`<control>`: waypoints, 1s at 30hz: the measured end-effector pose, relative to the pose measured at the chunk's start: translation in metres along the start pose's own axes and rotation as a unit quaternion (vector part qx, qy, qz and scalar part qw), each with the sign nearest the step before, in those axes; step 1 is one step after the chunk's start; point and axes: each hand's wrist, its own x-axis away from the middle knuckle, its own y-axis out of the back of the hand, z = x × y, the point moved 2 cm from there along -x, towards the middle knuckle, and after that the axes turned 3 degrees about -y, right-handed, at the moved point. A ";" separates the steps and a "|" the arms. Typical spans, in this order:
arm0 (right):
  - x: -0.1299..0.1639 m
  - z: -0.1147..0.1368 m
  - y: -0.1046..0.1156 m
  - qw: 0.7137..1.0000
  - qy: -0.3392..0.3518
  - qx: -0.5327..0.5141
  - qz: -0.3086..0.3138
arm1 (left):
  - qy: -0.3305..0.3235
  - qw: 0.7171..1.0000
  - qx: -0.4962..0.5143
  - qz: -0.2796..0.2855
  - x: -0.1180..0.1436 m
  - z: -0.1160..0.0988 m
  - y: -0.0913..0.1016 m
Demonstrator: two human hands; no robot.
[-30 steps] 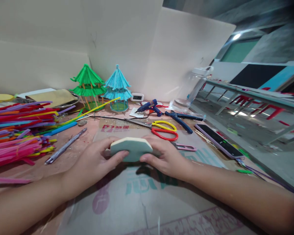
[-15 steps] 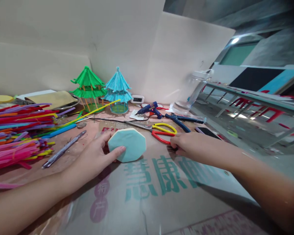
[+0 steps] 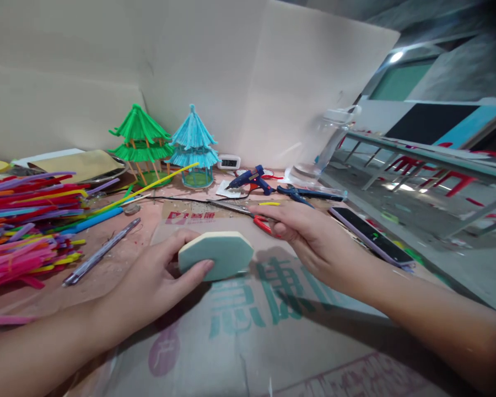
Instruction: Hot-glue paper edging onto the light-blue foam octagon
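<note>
Foam, light and soft I judge: my left hand [image 3: 157, 281] pinches the octagon block [image 3: 215, 255] by its edges; right hand [image 3: 303, 231], at two o'clock, closes over the scissors [image 3: 261, 220].

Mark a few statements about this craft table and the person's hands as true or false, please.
1. The left hand holds an eight-sided foam piece. True.
2. The right hand rests on the phone. False: it is on the scissors; the phone lies apart, further right.
3. Two small pagoda models stand by the back wall, a green pagoda and a blue pagoda. True.
4. The glue gun is red. False: it is blue.
5. The pile of coloured sticks lies to the right. False: it lies on the left.
</note>
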 end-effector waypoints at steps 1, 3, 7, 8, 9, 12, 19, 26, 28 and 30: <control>0.000 0.002 -0.001 1.000 0.010 0.004 0.001 | -0.007 1.000 -0.001 -0.004 0.000 -0.001 0.000; 0.000 0.007 -0.002 1.000 0.023 0.016 0.002 | -0.026 1.000 0.002 -0.004 0.001 -0.004 0.001; 0.003 0.016 -0.004 0.998 0.063 0.023 0.006 | -0.051 0.998 0.013 0.025 0.001 -0.008 0.001; 0.003 0.018 -0.005 0.997 0.078 0.024 0.000 | -0.054 0.998 0.014 0.028 0.000 -0.008 0.001; 0.004 0.019 -0.005 0.996 0.091 0.023 -0.008 | -0.056 0.998 0.012 0.026 0.000 -0.008 0.001; 0.005 0.022 -0.005 0.993 0.114 0.023 -0.027 | -0.065 0.998 0.000 0.018 -0.001 -0.009 0.003; 0.005 0.025 -0.004 0.992 0.121 0.034 -0.029 | -0.073 0.997 -0.013 0.018 -0.002 -0.012 0.006; 0.006 0.025 -0.004 0.993 0.114 0.028 -0.023 | -0.066 0.997 -0.018 0.019 -0.002 -0.012 0.007; 0.006 0.025 -0.004 0.993 0.115 0.018 -0.019 | -0.067 0.997 -0.023 0.022 -0.002 -0.012 0.007; 0.006 0.024 -0.005 0.993 0.117 0.008 -0.015 | -0.061 0.997 -0.026 0.026 -0.002 -0.011 0.007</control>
